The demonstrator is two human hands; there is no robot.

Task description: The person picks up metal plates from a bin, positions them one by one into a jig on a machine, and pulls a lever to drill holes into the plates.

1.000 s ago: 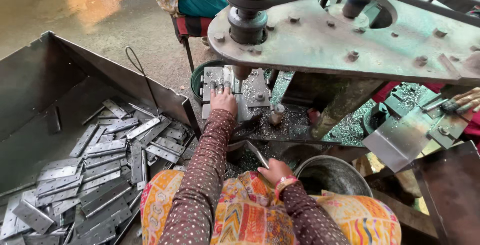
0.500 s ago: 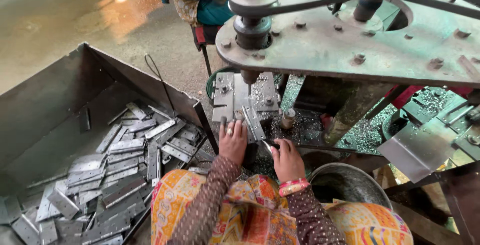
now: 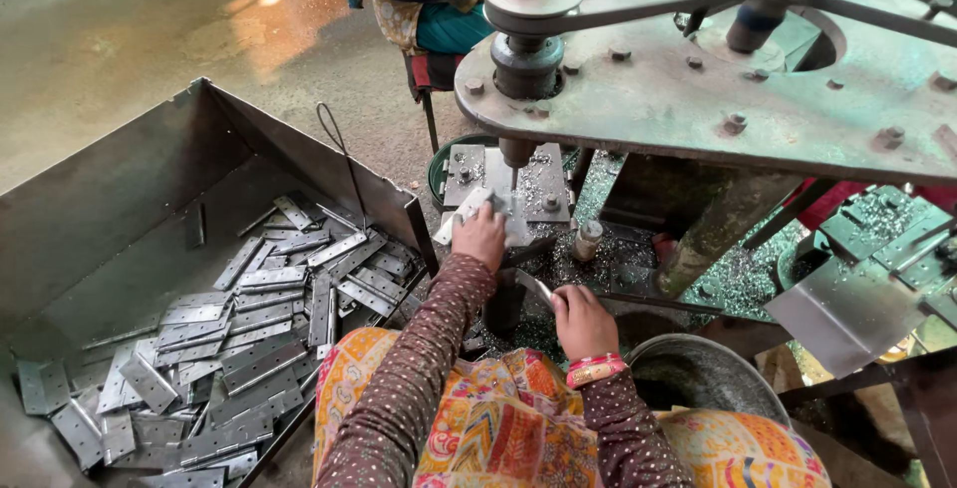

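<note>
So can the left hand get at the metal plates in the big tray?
Probably yes: the left hand rests at the drill table, the plates lie just to its left, and the tray is open-topped.

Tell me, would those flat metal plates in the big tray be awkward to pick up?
Probably a little. The metal plates look thin, flat and rigid, so they shouldn't bend or roll. They lie overlapping in the tray, so one may slide on another. Their bare shiny surfaces could be slippery, and edges possibly sharp.

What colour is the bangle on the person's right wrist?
Pink-red bangle with a light band, clearest in the head view.
</note>
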